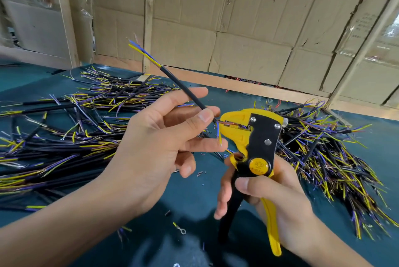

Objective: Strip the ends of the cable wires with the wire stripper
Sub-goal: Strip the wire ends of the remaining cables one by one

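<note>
The left hand [155, 137] is pinching a black cable [183, 87] between thumb and forefinger, its other fingers lying spread and loose. The cable is slanting up and away from the stripper [252, 137], blue and yellow wires fanning from its far end. At its near end, one reddish wire is reaching into the stripper's yellow jaws, while a blue and a yellow wire are hanging just left of them. The right hand [265, 197] is wrapping both stripper handles, thumb lying across the front. Left of the stripper, a cable pile [64, 137] is lying on the green table [190, 193]; right of it, another pile [336, 154] is spreading.
</note>
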A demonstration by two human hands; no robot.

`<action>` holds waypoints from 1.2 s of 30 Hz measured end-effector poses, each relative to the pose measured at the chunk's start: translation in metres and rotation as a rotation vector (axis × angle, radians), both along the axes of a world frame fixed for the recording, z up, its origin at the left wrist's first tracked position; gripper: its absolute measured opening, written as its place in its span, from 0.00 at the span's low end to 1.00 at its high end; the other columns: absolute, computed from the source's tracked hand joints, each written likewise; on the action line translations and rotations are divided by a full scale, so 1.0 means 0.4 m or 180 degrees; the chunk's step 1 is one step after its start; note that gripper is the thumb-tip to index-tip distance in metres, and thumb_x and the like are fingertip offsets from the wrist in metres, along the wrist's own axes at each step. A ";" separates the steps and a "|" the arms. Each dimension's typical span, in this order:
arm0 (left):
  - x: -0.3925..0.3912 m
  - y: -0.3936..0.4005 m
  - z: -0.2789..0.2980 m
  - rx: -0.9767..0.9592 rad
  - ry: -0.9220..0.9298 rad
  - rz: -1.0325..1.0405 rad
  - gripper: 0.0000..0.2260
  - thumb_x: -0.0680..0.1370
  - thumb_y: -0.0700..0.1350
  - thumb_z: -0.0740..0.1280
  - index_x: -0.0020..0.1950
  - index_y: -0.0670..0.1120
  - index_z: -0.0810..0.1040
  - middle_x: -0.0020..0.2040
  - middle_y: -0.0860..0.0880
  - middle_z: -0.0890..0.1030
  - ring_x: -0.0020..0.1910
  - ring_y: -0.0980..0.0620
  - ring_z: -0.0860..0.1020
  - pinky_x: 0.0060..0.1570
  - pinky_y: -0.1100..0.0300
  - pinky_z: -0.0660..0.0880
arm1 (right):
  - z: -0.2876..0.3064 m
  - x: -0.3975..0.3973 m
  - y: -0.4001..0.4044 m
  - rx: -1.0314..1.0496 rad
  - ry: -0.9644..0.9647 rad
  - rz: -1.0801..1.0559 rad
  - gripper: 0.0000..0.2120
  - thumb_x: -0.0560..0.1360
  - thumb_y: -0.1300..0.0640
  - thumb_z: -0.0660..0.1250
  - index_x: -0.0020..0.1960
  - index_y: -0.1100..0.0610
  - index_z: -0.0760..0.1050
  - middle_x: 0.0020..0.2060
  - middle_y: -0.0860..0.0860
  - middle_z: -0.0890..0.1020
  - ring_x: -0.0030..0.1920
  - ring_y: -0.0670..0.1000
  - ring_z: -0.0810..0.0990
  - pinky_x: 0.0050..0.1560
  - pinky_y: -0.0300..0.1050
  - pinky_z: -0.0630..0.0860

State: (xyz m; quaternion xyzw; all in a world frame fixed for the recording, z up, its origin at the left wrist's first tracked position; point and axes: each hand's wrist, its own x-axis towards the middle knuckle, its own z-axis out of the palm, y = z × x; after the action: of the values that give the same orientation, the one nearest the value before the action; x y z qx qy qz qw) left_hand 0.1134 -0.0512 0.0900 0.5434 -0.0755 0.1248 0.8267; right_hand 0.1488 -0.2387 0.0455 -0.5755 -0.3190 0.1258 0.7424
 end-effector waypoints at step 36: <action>0.019 -0.013 -0.058 0.0416 -0.0763 0.0000 0.09 0.71 0.44 0.74 0.50 0.50 0.83 0.48 0.41 0.85 0.45 0.39 0.83 0.34 0.59 0.76 | 0.050 -0.022 0.013 0.0524 0.0377 -0.0402 0.08 0.68 0.68 0.77 0.45 0.59 0.83 0.37 0.61 0.82 0.34 0.60 0.83 0.40 0.52 0.82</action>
State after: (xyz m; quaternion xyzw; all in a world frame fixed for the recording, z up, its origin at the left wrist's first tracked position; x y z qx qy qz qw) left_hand 0.1209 -0.0564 0.0668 0.5773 -0.1817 0.1836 0.7746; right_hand 0.1400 -0.2337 0.0656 -0.5231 -0.2469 0.0859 0.8112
